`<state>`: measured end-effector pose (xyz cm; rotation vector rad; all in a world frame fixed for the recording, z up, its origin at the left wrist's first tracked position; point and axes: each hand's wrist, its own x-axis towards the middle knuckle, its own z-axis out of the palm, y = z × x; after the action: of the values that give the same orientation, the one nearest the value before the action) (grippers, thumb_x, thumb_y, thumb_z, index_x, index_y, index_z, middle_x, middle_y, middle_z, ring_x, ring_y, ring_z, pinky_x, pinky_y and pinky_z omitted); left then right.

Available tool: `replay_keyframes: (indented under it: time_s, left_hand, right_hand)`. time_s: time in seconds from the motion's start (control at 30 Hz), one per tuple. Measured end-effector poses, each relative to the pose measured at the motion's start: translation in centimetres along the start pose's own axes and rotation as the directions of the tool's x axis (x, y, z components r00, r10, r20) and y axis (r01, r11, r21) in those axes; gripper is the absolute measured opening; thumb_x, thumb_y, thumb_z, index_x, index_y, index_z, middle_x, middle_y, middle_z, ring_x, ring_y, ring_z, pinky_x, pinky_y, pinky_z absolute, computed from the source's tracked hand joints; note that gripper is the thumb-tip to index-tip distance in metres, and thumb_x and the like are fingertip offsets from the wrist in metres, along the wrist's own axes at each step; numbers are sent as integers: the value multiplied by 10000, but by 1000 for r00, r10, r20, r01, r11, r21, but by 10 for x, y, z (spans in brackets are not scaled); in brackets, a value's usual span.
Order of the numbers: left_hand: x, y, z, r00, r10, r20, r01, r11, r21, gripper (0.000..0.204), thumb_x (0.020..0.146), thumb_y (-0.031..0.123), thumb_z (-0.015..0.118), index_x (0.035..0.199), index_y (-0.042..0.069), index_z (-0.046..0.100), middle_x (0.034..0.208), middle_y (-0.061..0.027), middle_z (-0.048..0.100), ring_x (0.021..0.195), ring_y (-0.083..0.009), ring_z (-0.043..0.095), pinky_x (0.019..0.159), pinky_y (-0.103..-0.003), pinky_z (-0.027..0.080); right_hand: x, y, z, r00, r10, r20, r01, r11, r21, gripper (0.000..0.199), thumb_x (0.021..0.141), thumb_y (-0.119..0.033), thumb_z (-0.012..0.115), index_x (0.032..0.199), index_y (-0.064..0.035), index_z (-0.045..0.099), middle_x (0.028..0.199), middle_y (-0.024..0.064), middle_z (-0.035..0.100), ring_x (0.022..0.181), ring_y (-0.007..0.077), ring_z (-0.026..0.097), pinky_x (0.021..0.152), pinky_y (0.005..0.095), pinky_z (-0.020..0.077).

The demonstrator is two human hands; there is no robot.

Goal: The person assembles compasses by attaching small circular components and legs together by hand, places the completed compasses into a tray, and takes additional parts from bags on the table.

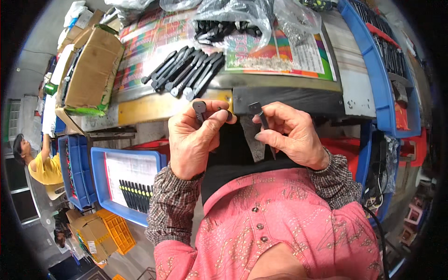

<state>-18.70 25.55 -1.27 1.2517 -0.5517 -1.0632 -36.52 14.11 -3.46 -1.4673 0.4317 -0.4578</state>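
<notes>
My left hand (191,140) pinches a small black plastic piece (200,110) between thumb and fingers, just below the table's front edge. A second, longer black plastic part (259,116) with a thin stem is gripped in my right hand (289,133), close to the left one. The two parts are a short gap apart. On the table above lies a row of several finished black handle-like parts (184,70).
A clear bag of black parts (228,25) lies on colourful printed sheets (149,42). A cardboard box (91,70) stands at the table's left. Blue crates hold more black parts at right (378,56) and lower left (123,184). Another person (37,163) sits far left.
</notes>
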Motion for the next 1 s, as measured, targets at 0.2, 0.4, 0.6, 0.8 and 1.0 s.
replay_keyframes:
  time_s: [0.2, 0.4, 0.6, 0.8, 1.0]
  left_hand:
    - [-23, -42, -8, 996, -83, -31, 75, 975, -208, 134, 885, 81, 600, 989, -3, 599, 829, -119, 669, 415, -20, 367, 366, -173, 270]
    - [-39, -60, -19, 986, -146, -80, 114, 943, -313, 122, 865, 70, 627, 965, 2, 610, 827, -90, 655, 434, -20, 379, 382, -175, 273]
    - [-48, -73, -31, 971, -214, -105, 178, 943, -280, 124, 870, 80, 622, 977, 22, 604, 777, -27, 617, 439, -14, 351, 394, -180, 269]
    - [-47, -87, -37, 962, -239, -134, 190, 935, -300, 156, 835, 79, 668, 951, -11, 612, 764, -58, 616, 446, -21, 396, 390, -172, 279]
    - [-45, -98, -44, 950, -291, -115, 247, 923, -295, 132, 853, 89, 647, 952, 9, 614, 763, -33, 611, 447, -17, 375, 398, -175, 279]
  right_hand:
    - [-14, 14, 19, 990, 106, 92, -105, 994, -22, 241, 828, -69, 668, 1025, 4, 549, 662, -47, 477, 562, 7, 447, 475, 183, 379]
    - [-20, 29, 30, 974, 186, 129, -185, 982, -22, 263, 825, -69, 669, 1046, 11, 550, 673, -44, 481, 569, 8, 438, 488, 194, 376]
    - [-23, 44, 43, 951, 232, 206, -222, 973, -66, 299, 823, -23, 659, 1099, 15, 549, 726, -58, 490, 619, -10, 431, 539, 155, 369]
    - [-21, 54, 49, 914, 334, 231, -335, 942, -37, 296, 820, -28, 661, 1093, 16, 557, 728, -60, 501, 634, -13, 437, 555, 153, 375]
    - [-19, 63, 51, 896, 371, 245, -384, 923, 5, 278, 821, -28, 659, 1077, 19, 562, 726, -57, 515, 634, -9, 459, 567, 155, 391]
